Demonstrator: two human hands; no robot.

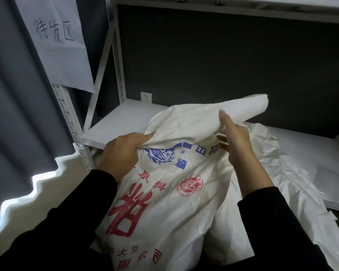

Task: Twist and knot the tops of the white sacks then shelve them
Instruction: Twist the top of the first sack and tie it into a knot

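Progress looks early; the printed white sack (174, 196) stands in the near middle, leaning against the near edge of the lower shelf board (115, 122), and its top is only gathered and folded over toward the far right, with no twist or knot showing. The left hand (123, 151) grips a bunch of cloth at the left of the neck, fingers curled into it; the right hand (237, 141) pinches the loose flap, thumb on top and fingers beneath. Twisting, knotting and lifting onto the shelf all seem to remain. The sack's mouth is closed over by the fold, so its contents are hidden, though the body looks filled out. A second white sack (286, 165) lies crumpled to the right, partly on the board and hanging over its near edge; whether it is knotted or holds anything cannot be told.
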